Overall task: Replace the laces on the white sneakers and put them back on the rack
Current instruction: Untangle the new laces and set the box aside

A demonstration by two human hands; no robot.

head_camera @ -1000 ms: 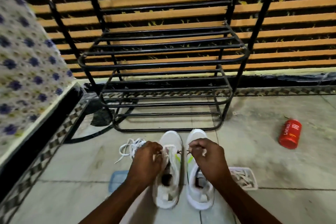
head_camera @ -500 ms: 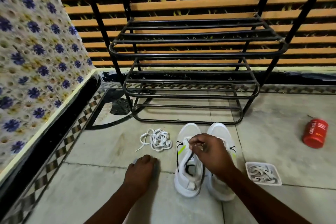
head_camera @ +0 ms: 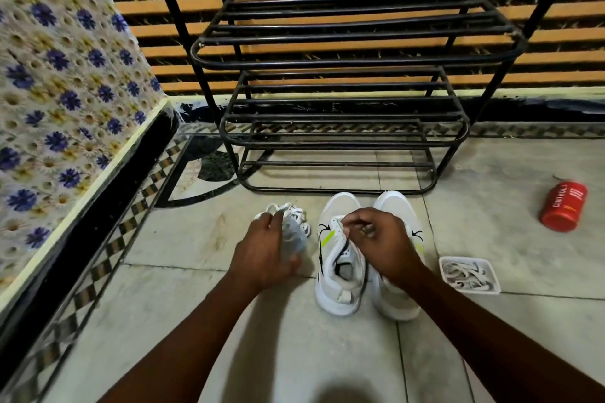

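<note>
Left grip: grasping a blurred clear piece, just beside the loose laces on the floor.
Right grip: pinching the lacing edge of the left sneaker.
Sneakers: side by side on the floor, toes toward the rack; right sneaker partly covered by the arm.
Nearby: tray of laces, red can.

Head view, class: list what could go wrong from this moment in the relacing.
1. The right hand pinches the sneaker at its eyelets with nothing steadying it; a tug may tip it against the other sneaker.
2. The left hand holds a blurred translucent piece close by the loose laces; it might scatter or tangle them.
</note>
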